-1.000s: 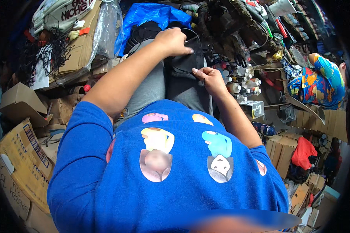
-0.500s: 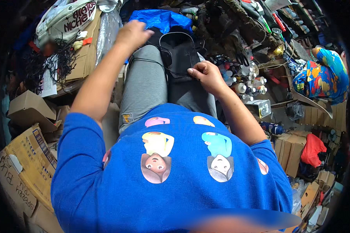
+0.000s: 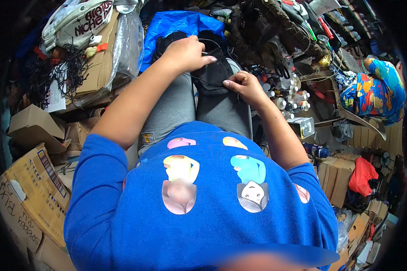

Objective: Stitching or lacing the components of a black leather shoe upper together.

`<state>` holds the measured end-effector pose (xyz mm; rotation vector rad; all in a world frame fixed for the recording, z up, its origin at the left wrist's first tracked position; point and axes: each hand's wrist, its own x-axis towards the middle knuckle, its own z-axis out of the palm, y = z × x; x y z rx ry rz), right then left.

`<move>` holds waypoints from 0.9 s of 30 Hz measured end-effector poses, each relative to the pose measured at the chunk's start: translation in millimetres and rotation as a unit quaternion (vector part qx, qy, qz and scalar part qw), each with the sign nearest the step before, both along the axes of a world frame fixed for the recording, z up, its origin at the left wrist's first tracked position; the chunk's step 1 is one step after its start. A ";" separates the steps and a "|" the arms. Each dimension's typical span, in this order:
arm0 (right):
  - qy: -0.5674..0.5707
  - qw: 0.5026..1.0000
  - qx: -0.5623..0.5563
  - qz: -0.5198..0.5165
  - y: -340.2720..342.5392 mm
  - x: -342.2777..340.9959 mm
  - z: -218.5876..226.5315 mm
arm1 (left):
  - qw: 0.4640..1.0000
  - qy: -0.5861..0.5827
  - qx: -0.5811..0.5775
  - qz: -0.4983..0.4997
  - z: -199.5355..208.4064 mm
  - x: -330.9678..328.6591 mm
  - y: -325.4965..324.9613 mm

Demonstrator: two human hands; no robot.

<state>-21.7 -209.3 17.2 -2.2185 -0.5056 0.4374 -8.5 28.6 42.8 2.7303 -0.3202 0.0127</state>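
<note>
A black shoe (image 3: pixel 216 76) lies across my grey-trousered thighs, its rounded, stitched end toward me. My right hand (image 3: pixel 246 88) is at its right edge, thumb and forefinger pinched on a thin black thread (image 3: pixel 209 82) that crosses the shoe. Over the shoe's left side is my left hand (image 3: pixel 187 55), fingers curled and thumb pointing right. A thin pale sliver shows by its fingers; what they hold is hidden. Dark material beyond the left hand lies against a blue plastic sheet (image 3: pixel 160 25).
Several bottles (image 3: pixel 296 97) stand right of my knees. Farther right sits a person in a colourful shirt (image 3: pixel 375 90). Cardboard boxes (image 3: pixel 34 128) are stacked at left, below a bag (image 3: pixel 77 25) and tangled black cords (image 3: pixel 72 74). A red plastic bag (image 3: pixel 364 174) lies at lower right.
My left hand has come from the upper left, right and down to the shoe. The thread that stretched over my left thigh is no longer drawn out there. My right hand has shifted slightly.
</note>
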 end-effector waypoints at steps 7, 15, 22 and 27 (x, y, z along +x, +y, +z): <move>0.038 0.999 0.032 -0.022 1.0 0.1 -2.4 | 0.993 0.088 0.070 0.044 17.0 27.8 -25.6; 0.071 0.997 0.029 -0.021 -11.7 6.5 -3.6 | 0.971 0.063 0.121 0.198 -13.8 76.5 101.6; 0.113 0.992 0.047 0.039 -10.0 18.1 -4.3 | 0.979 0.000 0.137 0.152 15.3 28.4 86.9; 0.142 0.988 0.059 0.015 -2.6 17.2 12.0 | 0.967 0.005 -0.093 -0.236 -5.8 -58.0 -15.3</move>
